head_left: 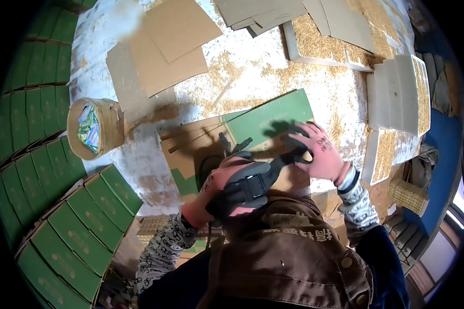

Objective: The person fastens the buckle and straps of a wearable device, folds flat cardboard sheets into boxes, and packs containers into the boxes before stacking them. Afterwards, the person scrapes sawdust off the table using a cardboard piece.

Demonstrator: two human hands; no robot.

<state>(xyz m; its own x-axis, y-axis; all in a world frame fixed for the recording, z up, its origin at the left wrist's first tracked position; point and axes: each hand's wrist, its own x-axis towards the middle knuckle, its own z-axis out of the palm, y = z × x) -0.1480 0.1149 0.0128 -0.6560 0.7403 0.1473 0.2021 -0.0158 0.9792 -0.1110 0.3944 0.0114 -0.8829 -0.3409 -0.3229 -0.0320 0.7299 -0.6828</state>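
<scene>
Both hands wear pink gloves with black-coated fingers. My left hand (216, 188) is closed around a black strap (281, 160) in front of my chest. A black buckle-like piece (254, 186) shows by its palm. My right hand (317, 154) pinches the strap's other end between thumb and fingers, a little to the right. Two dark stubby pieces (246, 144) stick out beyond my left hand; I cannot make out whether they belong to the strap. Beneath both hands lies a flat green and brown cardboard box (268, 117).
Green boxes (67, 226) stand stacked along the left. A round tub (111, 129) holds colourful packets. Brown cardboard sheets (165, 46) lie on the far table. White foam blocks (397, 98) and straw-coloured shavings are at the right. A brown apron (288, 252) covers my front.
</scene>
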